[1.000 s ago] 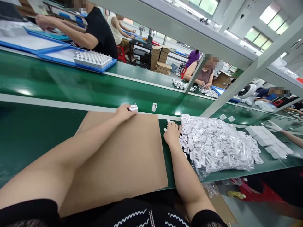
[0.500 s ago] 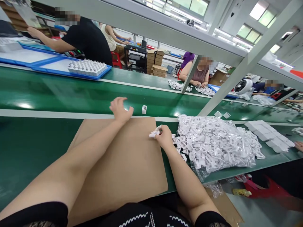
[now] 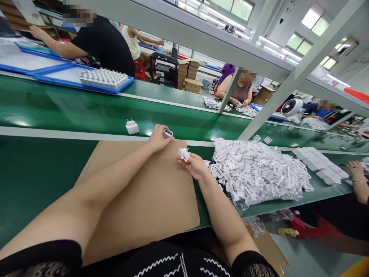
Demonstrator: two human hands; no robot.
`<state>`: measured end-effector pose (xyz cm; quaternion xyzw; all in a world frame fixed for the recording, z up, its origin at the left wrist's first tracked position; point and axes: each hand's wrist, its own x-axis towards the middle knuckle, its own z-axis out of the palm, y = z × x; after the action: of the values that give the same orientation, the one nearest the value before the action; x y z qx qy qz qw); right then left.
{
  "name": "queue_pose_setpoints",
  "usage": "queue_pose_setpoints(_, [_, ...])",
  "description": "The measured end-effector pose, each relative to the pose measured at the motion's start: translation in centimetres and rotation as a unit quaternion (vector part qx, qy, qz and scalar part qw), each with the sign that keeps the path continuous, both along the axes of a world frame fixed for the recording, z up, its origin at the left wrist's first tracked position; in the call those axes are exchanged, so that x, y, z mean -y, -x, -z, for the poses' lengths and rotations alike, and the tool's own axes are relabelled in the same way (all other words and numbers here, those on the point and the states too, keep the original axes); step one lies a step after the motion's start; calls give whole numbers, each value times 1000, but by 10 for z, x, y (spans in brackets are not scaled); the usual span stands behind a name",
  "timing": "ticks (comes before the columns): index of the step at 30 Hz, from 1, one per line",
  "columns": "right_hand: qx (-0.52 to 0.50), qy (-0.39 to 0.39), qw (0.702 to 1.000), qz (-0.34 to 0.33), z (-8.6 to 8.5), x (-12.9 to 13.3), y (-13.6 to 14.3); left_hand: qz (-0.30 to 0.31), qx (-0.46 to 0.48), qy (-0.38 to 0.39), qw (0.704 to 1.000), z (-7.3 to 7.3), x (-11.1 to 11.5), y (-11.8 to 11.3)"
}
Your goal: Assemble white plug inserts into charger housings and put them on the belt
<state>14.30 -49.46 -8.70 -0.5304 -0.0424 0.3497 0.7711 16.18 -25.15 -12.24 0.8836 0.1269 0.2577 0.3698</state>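
My left hand is closed around a small white charger housing at the far edge of the cardboard sheet. The housing's open end, dark inside, faces right. To its right, my right hand is turned partly palm up. Its fingers grip several small white plastic parts, at least one with a thin pin sticking out. On the green belt, left of my left hand, lies a white plug charger with two pins pointing up.
A big clear bag of white plastic parts spills open beside my right forearm. Beyond it are white trays and a co-worker's hand. A slanted metal post rises behind the bag. Across the belt, people sit near a blue tray.
My left hand has come down and right and taken hold of the housing that stood on the belt. A pinned charger now shows to its left. My right hand has turned palm up.
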Motion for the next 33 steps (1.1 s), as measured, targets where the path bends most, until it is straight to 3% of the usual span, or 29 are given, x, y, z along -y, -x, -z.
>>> queue_pose_setpoints(3, [49, 2, 999, 16, -3, -1, 5, 9, 20, 33, 999, -1, 30, 51])
queue_pose_setpoints(8, [184, 52, 980, 54, -7, -5, 16, 52, -88, 122, 987, 5, 72, 123])
queue_pose_setpoints(11, [182, 36, 982, 31, -8, -6, 19, 64, -69, 137, 986, 12, 75, 142])
queue_pose_setpoints(16, [246, 39, 968, -6, 2, -8, 21, 149, -52, 143, 977, 12, 67, 150])
queue_pose_setpoints(18, [328, 84, 941, -12, 5, -8, 23, 157, -47, 141, 976, 10, 65, 151])
queue_pose_setpoints(23, [533, 198, 823, 2, -5, 2, 31, 151, -52, 159, 974, 7, 63, 149])
queue_pose_setpoints(28, [665, 268, 688, -108, -9, 3, 35, 169, -59, 188, 966, 2, 62, 150])
queue_pose_setpoints(30, [673, 271, 677, -125, -3, -2, 36, 174, -53, 190, 965, -1, 62, 150])
queue_pose_setpoints(33, [658, 272, 692, -119, 6, -8, 37, 176, -54, 183, 966, -2, 62, 151])
